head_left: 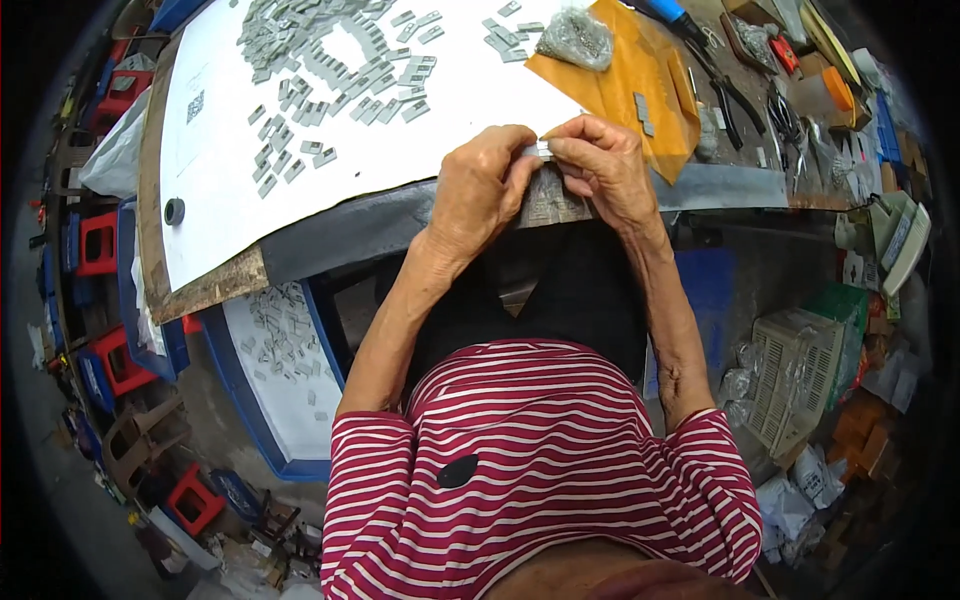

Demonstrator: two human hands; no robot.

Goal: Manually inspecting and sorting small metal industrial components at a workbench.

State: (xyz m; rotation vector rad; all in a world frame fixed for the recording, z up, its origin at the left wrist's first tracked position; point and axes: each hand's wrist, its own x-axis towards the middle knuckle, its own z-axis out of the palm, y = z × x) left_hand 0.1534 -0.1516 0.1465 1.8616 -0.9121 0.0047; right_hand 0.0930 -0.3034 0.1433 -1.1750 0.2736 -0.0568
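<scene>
At the near edge of the table, my left hand and my right hand meet, fingertips pinched on a small grey metal piece. Fingers cover most of this piece, so its full shape is hidden. Beyond my left hand, many similar flat grey rectangular pieces lie on a white sheet, some heaped and some spread out. A yellow envelope lies beyond my right hand. On it rest a few grey pieces and a clear plastic bag of tiny parts.
Pliers and a blue-handled tool lie at the table's right. A small black ring sits at the left. Under the table, a blue tray holds more pieces. A plastic crate stands on the right, red stools on the left.
</scene>
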